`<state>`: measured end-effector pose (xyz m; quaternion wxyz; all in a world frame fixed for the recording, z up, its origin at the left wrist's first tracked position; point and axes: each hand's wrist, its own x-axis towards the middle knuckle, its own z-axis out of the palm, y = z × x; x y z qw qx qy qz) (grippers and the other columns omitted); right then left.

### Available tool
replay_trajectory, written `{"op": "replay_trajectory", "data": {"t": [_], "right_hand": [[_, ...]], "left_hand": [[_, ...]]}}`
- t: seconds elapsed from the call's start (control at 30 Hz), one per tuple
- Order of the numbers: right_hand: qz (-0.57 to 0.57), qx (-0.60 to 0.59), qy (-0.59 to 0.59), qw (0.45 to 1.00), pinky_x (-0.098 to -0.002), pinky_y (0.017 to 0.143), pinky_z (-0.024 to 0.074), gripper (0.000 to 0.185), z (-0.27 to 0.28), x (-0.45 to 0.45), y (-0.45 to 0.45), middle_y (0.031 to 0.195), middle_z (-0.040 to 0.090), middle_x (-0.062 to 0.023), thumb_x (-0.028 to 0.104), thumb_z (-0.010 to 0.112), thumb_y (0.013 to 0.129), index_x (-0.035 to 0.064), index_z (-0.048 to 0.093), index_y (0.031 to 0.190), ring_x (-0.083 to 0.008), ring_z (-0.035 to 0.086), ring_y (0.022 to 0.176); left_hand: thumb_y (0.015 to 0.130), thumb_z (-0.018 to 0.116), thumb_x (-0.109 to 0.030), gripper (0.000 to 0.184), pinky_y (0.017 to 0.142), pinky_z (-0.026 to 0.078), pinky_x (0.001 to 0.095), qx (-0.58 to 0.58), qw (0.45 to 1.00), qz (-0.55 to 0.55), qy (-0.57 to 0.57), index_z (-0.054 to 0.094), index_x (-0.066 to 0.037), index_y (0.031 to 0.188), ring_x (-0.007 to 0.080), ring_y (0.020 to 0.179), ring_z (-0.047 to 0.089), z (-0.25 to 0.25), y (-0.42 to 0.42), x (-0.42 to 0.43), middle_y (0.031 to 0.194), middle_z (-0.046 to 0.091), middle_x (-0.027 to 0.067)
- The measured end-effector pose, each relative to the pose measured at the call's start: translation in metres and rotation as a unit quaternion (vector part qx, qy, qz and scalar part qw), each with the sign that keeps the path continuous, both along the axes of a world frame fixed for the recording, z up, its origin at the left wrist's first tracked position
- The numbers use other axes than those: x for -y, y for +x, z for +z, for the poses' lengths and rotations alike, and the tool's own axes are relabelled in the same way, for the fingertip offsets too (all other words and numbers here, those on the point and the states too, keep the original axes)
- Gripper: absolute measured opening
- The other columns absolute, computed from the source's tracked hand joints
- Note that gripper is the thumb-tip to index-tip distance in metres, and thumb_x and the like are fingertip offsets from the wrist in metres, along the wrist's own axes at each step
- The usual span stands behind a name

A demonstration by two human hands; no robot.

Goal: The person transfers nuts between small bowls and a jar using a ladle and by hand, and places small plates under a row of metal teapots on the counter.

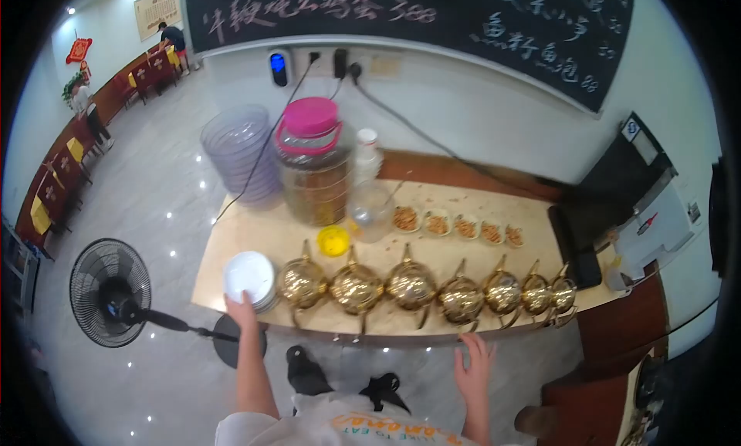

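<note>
Plates [249,270]: white stack at the left end of the table [207,270], near edge, just left of the gold pots [411,285]. Your left hand [241,311] is on the stack's near rim, thumb over the top plate; the other fingers are mostly hidden, so I can't tell how firmly they close or how many plates they take. Your right hand [475,365] is off the near edge, below the middle pots, fingers spread and a bit bent, holding nothing. Handling, my read: plates look like ceramic, so stiff, smooth, chippable, heavy as a stack but light singly. Best hold is the rim, thumb on top and fingers under; for the whole stack, support both sides from below. Containers: seven pots in a row along the near side, contents not visible. Behind them, a yellow dish or lid [333,241], can't say which. Far side, left to right: nested see-through tubs [241,157]; a big jar [315,185] with a pink lid [311,116], dark stuff filling much of it; a white-capped bottle [367,159]; a see-through jug [371,214], contents unclear; then five small dishes [438,224] of brownish bits, too blurred to identify.
</note>
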<state>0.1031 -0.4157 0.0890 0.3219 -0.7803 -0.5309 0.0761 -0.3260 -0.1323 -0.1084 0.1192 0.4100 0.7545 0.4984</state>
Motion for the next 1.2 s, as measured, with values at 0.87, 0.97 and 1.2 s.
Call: {"op": "replay_trajectory", "data": {"t": [0.87, 0.97, 1.2], "right_hand": [[-0.003, -0.150, -0.068, 0.986, -0.0377, 0.089, 0.0389, 0.051, -0.072, -0.175, -0.257, 0.116, 0.046, -0.0238, 0.018, 0.061, 0.076, 0.0020, 0.040, 0.120, -0.0352, 0.047, 0.107], [0.014, -0.284, -0.091, 0.955, -0.0353, 0.085, 0.0417, 0.045, -0.109, -0.173, -0.256, 0.106, 0.053, -0.0202, 0.018, 0.061, 0.076, 0.0018, 0.045, 0.115, -0.0316, 0.053, 0.099], [0.099, -0.481, -0.093, 0.866, -0.0296, 0.081, 0.0419, 0.032, -0.111, -0.200, -0.262, 0.095, 0.057, -0.0075, 0.026, 0.063, 0.078, 0.0047, 0.054, 0.099, -0.0167, 0.055, 0.090]], "left_hand": [[0.080, 0.058, -0.035, 0.061, 0.083, 0.042, 0.0399, 0.274, 0.881, -0.303, -0.241, 0.036, -0.003, 0.127, 0.0288, 0.109, 0.041, 0.066, -0.079, -0.025, 0.124, 0.028, 0.0166], [0.080, 0.058, -0.032, 0.053, 0.086, 0.039, 0.0378, 0.148, 0.901, -0.344, -0.218, 0.043, -0.001, 0.120, 0.0303, 0.108, 0.041, 0.029, -0.093, -0.033, 0.122, 0.029, 0.0183], [0.082, 0.057, -0.022, 0.034, 0.070, 0.042, 0.0307, -0.041, 0.946, -0.317, -0.060, 0.053, -0.001, 0.109, 0.0219, 0.084, 0.050, 0.074, -0.073, -0.044, 0.107, 0.045, 0.0150]]}}
